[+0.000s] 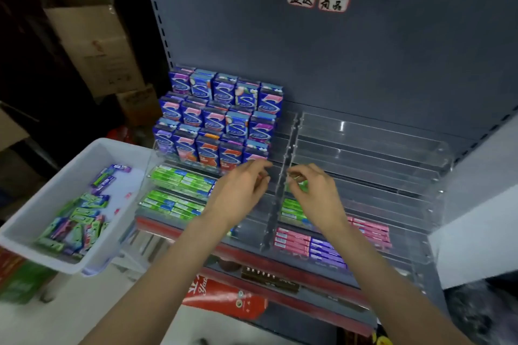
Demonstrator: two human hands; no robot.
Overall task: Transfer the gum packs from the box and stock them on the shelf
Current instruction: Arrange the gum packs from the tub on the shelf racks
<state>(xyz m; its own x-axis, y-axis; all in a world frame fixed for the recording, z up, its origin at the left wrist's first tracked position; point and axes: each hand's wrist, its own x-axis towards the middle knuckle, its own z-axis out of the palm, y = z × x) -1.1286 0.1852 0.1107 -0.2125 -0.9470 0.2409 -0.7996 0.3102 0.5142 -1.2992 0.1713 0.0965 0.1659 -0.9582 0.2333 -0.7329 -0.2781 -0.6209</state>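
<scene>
Head view: two hands (241,190) (314,190), perhaps fifteen upright gum boxes (218,117).

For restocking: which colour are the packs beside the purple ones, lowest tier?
Pink, head view.

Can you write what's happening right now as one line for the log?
left hand: open, over rack | right hand: pinching green gum pack at rack | white box: packs remain

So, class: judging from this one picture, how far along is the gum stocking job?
Roughly midway. Done: the left rack holds blue gum boxes and green packs; pink packs sit low on the right. In hand: the right hand pinches a green pack; the left hand hovers. Left: loose packs in the white bin.
</scene>
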